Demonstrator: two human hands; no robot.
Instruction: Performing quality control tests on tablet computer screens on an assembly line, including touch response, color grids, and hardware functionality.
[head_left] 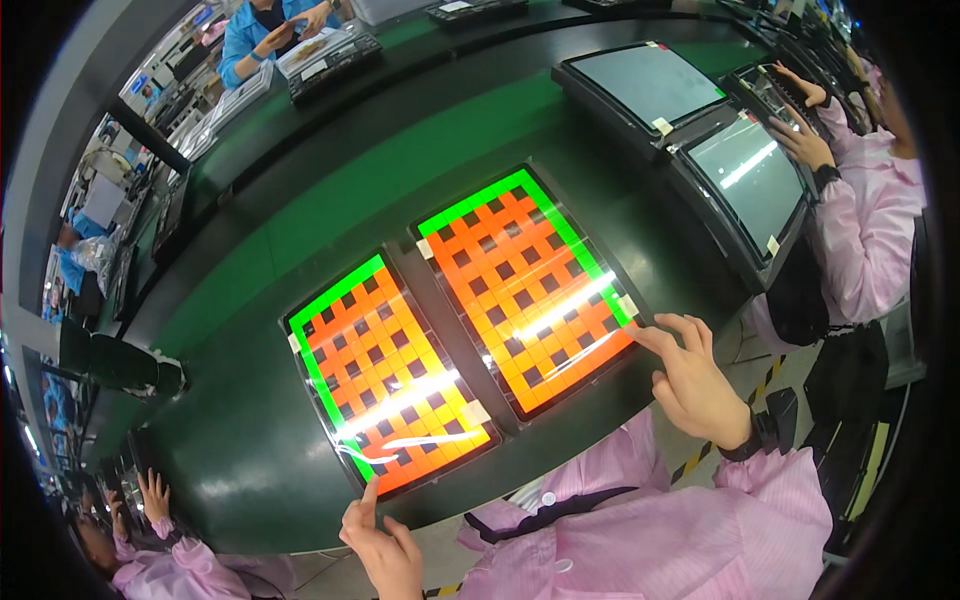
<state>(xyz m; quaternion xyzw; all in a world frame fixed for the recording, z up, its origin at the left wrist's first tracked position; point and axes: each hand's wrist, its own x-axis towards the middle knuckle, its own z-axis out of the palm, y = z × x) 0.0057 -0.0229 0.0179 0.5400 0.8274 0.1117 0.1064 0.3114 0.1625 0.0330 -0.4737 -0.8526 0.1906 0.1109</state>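
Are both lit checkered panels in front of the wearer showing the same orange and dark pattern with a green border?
Yes: the left panel and the right panel both show orange and dark squares edged in green.

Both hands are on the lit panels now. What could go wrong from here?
1. The right hand has a fingertip on the near corner of the right checkered panel, next to a tape tab; a slip might smear the glass or lift the tab.
2. The left hand presses one finger at the near edge of the left checkered panel, which sits close to the green belt's near edge, so a push could shift it.
3. Glare streaks cross both panels and may hide defects.
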